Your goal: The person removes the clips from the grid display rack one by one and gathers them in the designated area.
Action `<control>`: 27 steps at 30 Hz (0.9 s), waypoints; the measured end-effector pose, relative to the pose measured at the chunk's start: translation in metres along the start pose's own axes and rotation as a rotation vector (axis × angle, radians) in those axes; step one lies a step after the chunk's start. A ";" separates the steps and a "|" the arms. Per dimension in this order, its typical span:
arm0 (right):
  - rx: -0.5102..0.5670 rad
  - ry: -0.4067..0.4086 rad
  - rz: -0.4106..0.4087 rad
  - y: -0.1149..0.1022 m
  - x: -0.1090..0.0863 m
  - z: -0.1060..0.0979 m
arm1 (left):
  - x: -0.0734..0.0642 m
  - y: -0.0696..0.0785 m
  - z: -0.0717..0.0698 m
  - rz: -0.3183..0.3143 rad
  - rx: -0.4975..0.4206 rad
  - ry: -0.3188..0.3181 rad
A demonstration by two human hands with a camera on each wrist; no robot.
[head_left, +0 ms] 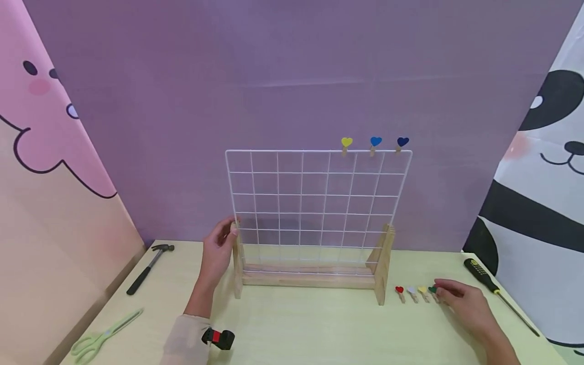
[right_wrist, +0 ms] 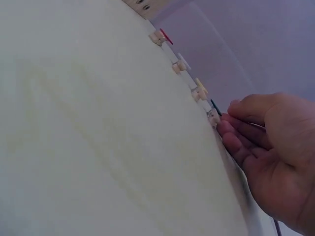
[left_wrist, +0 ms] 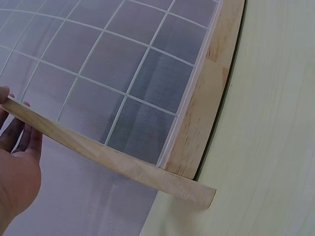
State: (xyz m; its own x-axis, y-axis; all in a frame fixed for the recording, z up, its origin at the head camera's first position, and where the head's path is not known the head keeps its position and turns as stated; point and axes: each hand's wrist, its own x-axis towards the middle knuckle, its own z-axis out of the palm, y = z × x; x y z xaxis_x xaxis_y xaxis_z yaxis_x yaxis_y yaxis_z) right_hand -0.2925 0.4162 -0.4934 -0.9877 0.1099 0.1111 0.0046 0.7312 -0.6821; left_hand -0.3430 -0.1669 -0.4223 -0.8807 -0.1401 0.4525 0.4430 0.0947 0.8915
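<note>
A white wire grid panel [head_left: 315, 203] stands in a wooden stand [head_left: 307, 280]. My left hand [head_left: 218, 253] grips the stand's left upright [left_wrist: 115, 162], thumb on one side and fingers on the other. On the table to the right, a row of small wooden clips carries hearts: a red heart clip [head_left: 400, 294], a white heart clip [head_left: 412, 294], a yellow heart clip [head_left: 424, 294] and a green heart clip [right_wrist: 214, 116]. My right hand [head_left: 467, 306] has its fingertips at the green one, partly covering it in the head view; its thumb appears apart from the clip.
Yellow [head_left: 347, 143], light blue [head_left: 375, 142] and dark blue [head_left: 402, 142] heart clips sit on the grid's top wire, towards the right. A hammer [head_left: 150, 268] and green scissors [head_left: 106, 335] lie at the left. A black-and-yellow screwdriver [head_left: 483, 276] lies near the right edge.
</note>
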 end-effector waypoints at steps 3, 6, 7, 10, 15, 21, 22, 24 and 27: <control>0.064 0.009 -0.005 0.002 0.000 -0.008 | -0.001 -0.002 0.002 -0.005 0.003 -0.009; 0.140 0.030 -0.056 -0.004 0.003 -0.019 | -0.002 -0.001 0.002 -0.010 0.009 -0.014; 0.171 0.042 -0.088 -0.008 0.005 -0.023 | -0.002 0.000 0.002 -0.014 0.008 -0.014; 0.235 0.061 -0.195 -0.028 0.011 -0.039 | 0.000 0.000 0.000 -0.016 0.011 -0.011; 0.284 0.092 -0.272 -0.072 0.018 -0.069 | 0.000 0.001 0.000 -0.003 0.011 -0.008; 0.291 0.150 -0.248 -0.135 0.021 -0.100 | -0.001 -0.001 -0.002 0.006 0.007 -0.010; 0.299 0.159 -0.258 -0.146 0.021 -0.104 | -0.001 -0.001 -0.002 0.006 0.006 -0.010; 0.348 0.165 -0.289 -0.167 0.022 -0.112 | -0.001 -0.002 -0.002 0.009 0.002 -0.010; 0.362 0.175 -0.340 -0.196 0.024 -0.122 | 0.000 -0.003 0.000 0.019 0.000 -0.010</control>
State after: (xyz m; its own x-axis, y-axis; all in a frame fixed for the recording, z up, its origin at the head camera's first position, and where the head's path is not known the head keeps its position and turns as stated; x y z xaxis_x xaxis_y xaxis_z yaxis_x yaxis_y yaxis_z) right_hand -0.2978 0.3575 -0.2684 -0.8832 0.0406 0.4672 -0.3960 0.4690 -0.7894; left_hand -0.3442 -0.1674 -0.4246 -0.8736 -0.1287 0.4693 0.4598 0.0976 0.8827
